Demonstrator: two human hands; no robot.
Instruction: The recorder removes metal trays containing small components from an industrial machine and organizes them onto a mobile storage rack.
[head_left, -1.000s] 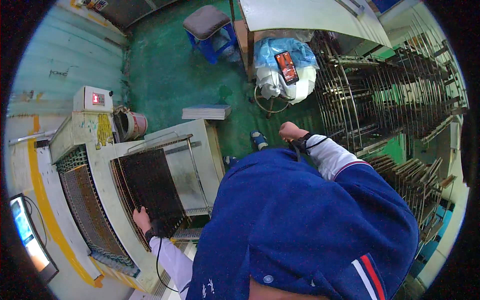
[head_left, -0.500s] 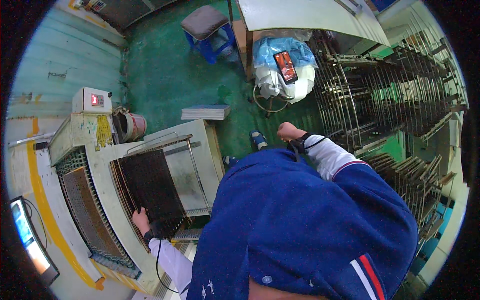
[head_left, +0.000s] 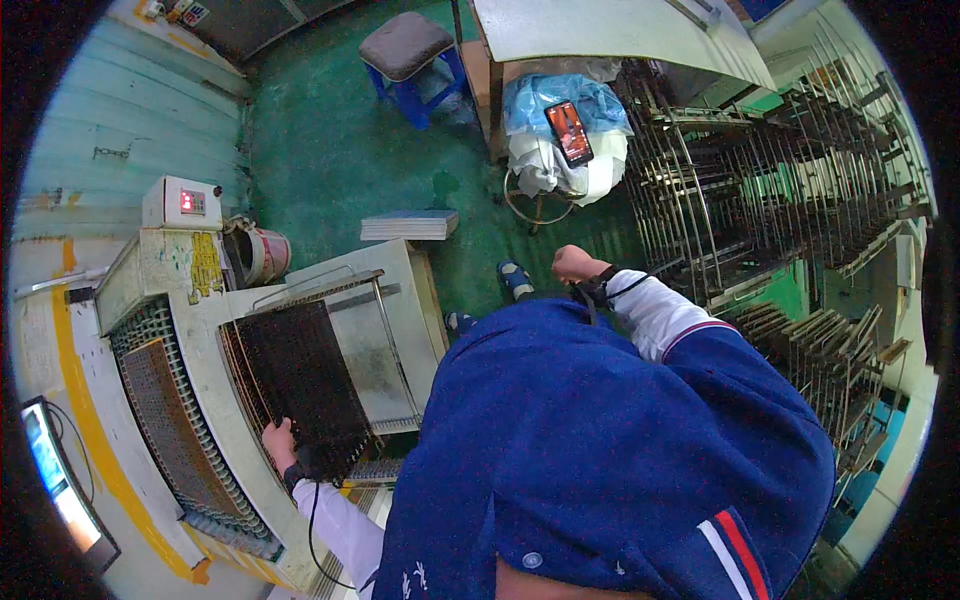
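My left hand [head_left: 279, 446] is at the near end of a dark, finely slotted panel [head_left: 300, 365], its fingers closed on the panel's left edge. The panel lies in the opening of a pale machine [head_left: 205, 345], beside a metal frame bar [head_left: 392, 345]. A dark band circles the wrist, and a thin black cable runs along that sleeve. Over the green floor, in front of my body, my right hand [head_left: 580, 264] is curled into a loose fist. Nothing shows in it, and another dark band with a cable sits at that wrist.
A phone [head_left: 569, 133] rests on a bag-covered stool at the far middle. Metal racks [head_left: 760, 190] crowd the right side. A flat stack of boards [head_left: 408, 225], a bucket [head_left: 265, 252] and a blue stool [head_left: 408, 60] stand on the floor. A lit screen [head_left: 65, 485] is at the left.
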